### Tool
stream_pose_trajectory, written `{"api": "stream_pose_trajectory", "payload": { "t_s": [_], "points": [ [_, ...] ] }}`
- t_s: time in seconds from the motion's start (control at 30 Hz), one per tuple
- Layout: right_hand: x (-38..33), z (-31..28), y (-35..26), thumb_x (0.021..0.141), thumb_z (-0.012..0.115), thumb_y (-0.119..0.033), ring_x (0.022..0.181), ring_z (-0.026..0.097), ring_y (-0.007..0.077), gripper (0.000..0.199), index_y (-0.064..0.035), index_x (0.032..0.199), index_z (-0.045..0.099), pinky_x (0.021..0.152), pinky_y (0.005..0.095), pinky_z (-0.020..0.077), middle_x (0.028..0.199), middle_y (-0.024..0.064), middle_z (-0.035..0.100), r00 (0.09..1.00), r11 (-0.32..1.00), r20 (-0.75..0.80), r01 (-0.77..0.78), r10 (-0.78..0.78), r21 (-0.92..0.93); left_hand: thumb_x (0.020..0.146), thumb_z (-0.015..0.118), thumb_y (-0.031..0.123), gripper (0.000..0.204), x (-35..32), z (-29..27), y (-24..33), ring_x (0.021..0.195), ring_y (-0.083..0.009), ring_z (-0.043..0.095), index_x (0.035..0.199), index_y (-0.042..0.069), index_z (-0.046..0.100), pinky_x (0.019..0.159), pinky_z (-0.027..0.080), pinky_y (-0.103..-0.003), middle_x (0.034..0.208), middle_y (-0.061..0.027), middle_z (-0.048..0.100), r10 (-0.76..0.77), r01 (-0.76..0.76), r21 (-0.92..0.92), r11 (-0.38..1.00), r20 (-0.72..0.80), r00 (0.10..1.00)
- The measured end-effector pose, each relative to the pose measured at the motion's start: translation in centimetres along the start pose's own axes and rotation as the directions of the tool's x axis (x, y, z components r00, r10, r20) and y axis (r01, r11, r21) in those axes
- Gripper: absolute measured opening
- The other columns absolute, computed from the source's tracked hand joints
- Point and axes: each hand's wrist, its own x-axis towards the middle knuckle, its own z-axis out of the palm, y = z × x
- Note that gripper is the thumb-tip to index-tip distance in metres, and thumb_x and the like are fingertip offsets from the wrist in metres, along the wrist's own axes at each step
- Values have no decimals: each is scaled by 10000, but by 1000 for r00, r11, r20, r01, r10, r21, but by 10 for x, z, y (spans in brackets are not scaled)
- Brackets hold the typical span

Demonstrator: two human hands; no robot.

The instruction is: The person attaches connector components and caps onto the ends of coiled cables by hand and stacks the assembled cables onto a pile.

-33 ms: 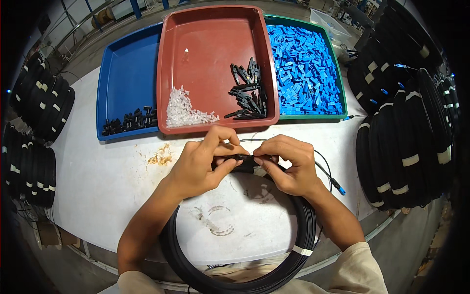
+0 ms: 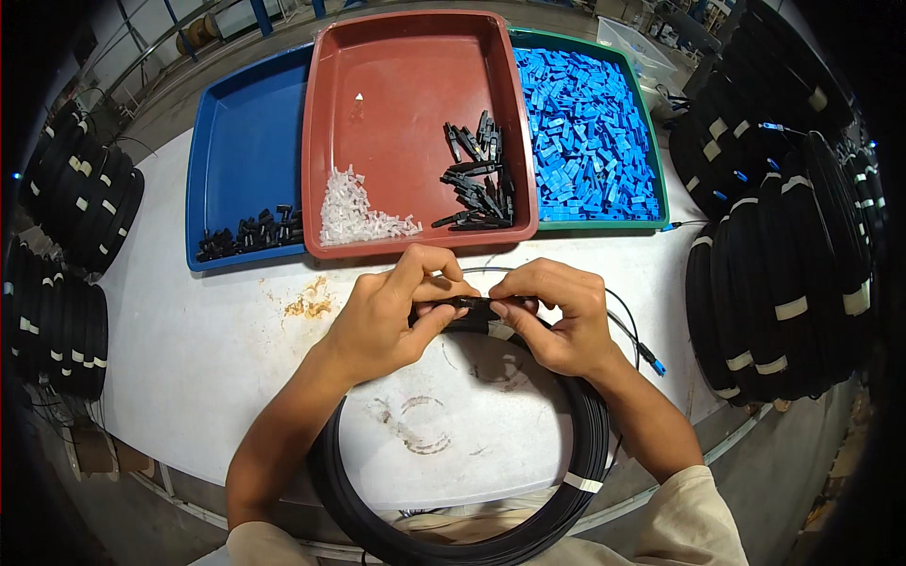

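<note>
Barely shifted since the earlier frame. Pinching a small black piece (image 2: 475, 303) with the fingertips of left hand (image 2: 382, 316) and right hand (image 2: 566, 316), over the far side of a black cable coil (image 2: 590, 429), with a red tray (image 2: 406, 94) just beyond both hands.

The change is very slight. The right hand (image 2: 562, 316) shifts its thumb and fingers a touch on the black piece (image 2: 474, 303), and a little more dark surface seems to show between them than before. The left hand (image 2: 382, 316) has its raised knuckle a hair lower; finer finger movement is too small to tell.
</note>
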Motion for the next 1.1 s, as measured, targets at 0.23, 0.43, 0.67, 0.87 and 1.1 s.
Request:
{"api": "stream_pose_trajectory", "payload": {
  "t_s": [0.23,0.43,0.67,0.87,1.1],
  "points": [
    [-1,-2,2,821,769,-14,575,590,111,79,-7,900,771,518,260,432,745,83,702,990,986,27,-140,138,95,867,718,-86,408,0,4,0,948,-245,770,1157,7,447,777,618,-308,1000,-190,762,205,-200,77,977,-70,976],
    [-3,-3,1,837,787,-42,589,571,78,101,4,927,782,526,247,411,737,71,696,959,915,68,-283,275,287,841,735,-113,440,1,3,-3,957,-289,766,1153,5,448,782,632,-323,1012,-215,751,341,-331,184,925,-25,940],
    [-2,-6,-4,847,775,-30,612,582,96,111,11,950,785,548,261,429,767,87,700,952,910,125,-304,279,283,801,774,-100,417,4,2,-2,736,-217,713,1072,27,483,625,572,-309,956,-192,762,499,-474,232,849,-58,865],
    [-1,-7,-8,860,751,-18,621,585,109,133,12,985,788,561,276,441,782,94,701,957,936,155,-276,246,220,790,772,-113,413,4,1,0,687,-216,689,1040,35,478,591,562,-312,952,-169,766,554,-521,312,795,-24,832],
    [1,-12,-14,876,751,-32,624,581,108,124,19,982,790,569,275,443,777,88,700,921,916,240,-355,307,189,746,770,-123,436,7,1,-1,666,-224,670,1059,36,511,570,559,-317,998,-157,757,611,-580,325,747,7,792]
  ]
}}
